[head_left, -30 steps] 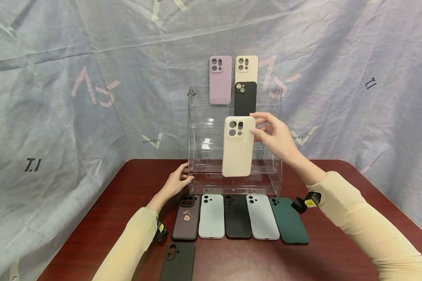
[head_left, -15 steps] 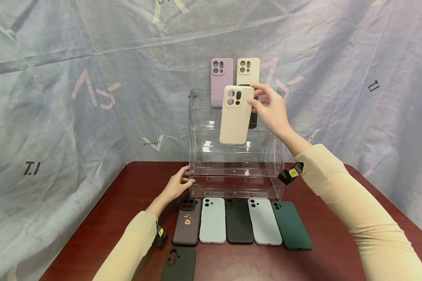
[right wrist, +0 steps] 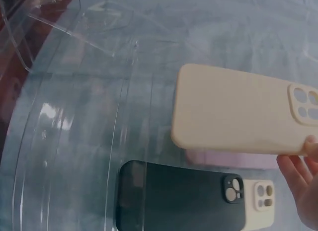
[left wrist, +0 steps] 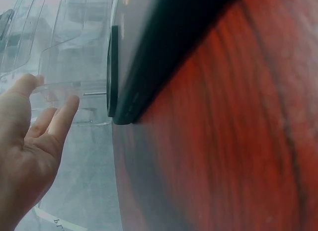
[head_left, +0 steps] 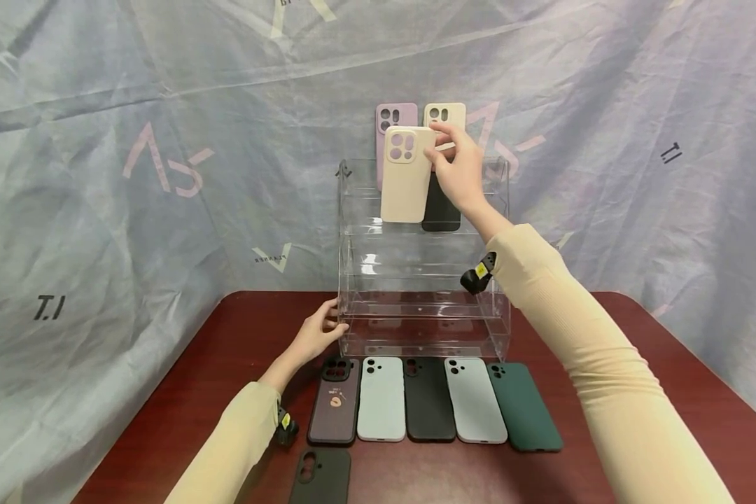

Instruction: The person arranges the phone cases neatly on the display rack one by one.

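Note:
My right hand (head_left: 458, 171) pinches a cream phone case (head_left: 405, 185) by its upper right edge, thumb in front and fingers behind. The case hangs upright before the top tiers of a clear stepped display stand (head_left: 418, 269). It partly covers a lilac phone case (head_left: 397, 112) on the stand. Beside that, my hand partly hides another cream case (head_left: 445, 112) and a black case (head_left: 442, 210) in front of it. At the stand's lower left side, my left hand (head_left: 315, 332) holds the side edge, thumb in front; the left wrist view shows this hand (left wrist: 35, 156) close up.
In a row before the stand lie a dark brown printed case (head_left: 334, 413), a pale mint case (head_left: 381, 406), a black case (head_left: 430, 406), a pale grey case (head_left: 477, 406) and a green case (head_left: 528, 413). A dark case (head_left: 323, 479) lies nearer on the red-brown table (head_left: 428, 472).
My right hand has lifted the cream phone case upward and slightly left, from the stand's middle to its top tiers, over the lilac case. The left hand stays at the stand's side.

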The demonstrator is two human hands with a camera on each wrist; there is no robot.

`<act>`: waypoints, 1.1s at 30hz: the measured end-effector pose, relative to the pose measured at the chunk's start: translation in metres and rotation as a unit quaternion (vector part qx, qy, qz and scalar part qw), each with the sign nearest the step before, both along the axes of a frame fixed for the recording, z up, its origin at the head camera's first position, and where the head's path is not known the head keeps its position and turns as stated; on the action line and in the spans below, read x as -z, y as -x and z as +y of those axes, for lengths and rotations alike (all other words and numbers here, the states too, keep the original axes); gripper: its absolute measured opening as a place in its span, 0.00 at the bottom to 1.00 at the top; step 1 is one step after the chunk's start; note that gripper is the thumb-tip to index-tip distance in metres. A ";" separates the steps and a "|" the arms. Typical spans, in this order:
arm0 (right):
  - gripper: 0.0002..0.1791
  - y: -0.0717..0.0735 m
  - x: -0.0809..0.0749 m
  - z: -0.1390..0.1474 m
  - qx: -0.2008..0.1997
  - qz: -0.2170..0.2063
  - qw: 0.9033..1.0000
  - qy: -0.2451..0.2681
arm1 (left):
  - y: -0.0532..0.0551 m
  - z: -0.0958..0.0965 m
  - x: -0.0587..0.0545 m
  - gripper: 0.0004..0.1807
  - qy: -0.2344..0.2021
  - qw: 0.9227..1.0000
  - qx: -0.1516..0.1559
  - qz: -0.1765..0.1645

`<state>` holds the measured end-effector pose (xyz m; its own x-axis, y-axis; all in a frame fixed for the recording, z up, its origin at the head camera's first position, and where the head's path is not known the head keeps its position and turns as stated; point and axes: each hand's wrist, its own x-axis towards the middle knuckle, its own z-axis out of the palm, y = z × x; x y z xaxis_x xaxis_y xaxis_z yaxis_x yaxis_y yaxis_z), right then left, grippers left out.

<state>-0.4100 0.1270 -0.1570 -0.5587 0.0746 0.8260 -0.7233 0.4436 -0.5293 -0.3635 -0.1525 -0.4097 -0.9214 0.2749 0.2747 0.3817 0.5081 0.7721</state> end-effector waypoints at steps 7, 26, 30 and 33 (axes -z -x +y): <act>0.20 0.022 0.005 -0.008 0.041 -0.007 0.999 0.000 | -0.002 0.000 0.003 0.33 -0.002 1.000 0.003 -0.005; 0.19 0.047 0.028 -0.014 0.041 -0.098 0.994 0.005 | -0.005 0.002 0.005 0.34 -0.010 1.000 0.002 -0.009; 0.19 0.047 0.034 -0.009 0.050 -0.084 0.995 -0.010 | -0.013 0.003 -0.003 0.33 -0.013 1.000 0.010 -0.009; 0.18 0.048 0.038 -0.005 0.060 -0.059 0.996 -0.019 | -0.016 0.003 -0.007 0.33 -0.011 1.000 0.015 -0.003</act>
